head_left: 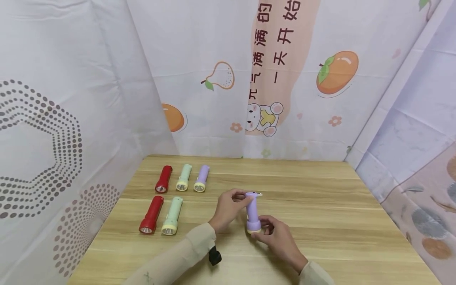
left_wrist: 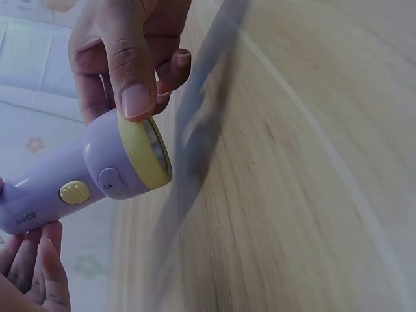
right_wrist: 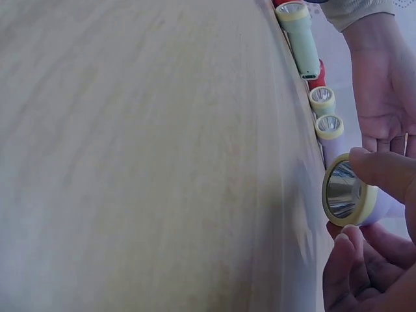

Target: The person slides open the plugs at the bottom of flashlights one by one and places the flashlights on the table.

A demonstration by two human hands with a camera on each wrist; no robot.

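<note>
A purple flashlight (head_left: 252,213) with a yellow rim is held between both hands above the table, its lens end toward the person. My left hand (head_left: 228,208) grips its tail end, where a small light-coloured piece sticks out to the right. With thumb and fingers my right hand (head_left: 279,237) pinches the yellow-rimmed head. A yellow switch (left_wrist: 75,192) on the barrel shows in the left wrist view. In the right wrist view the silvery reflector (right_wrist: 344,188) faces the camera, and the flashlight's tail is hidden behind the right hand.
On the table's left lie a back row of red (head_left: 164,179), green (head_left: 183,177) and purple (head_left: 202,179) flashlights. In front of them lie another red flashlight (head_left: 151,215) and a green flashlight (head_left: 172,215). Printed curtains (head_left: 210,118) stand around the wooden table (head_left: 320,198).
</note>
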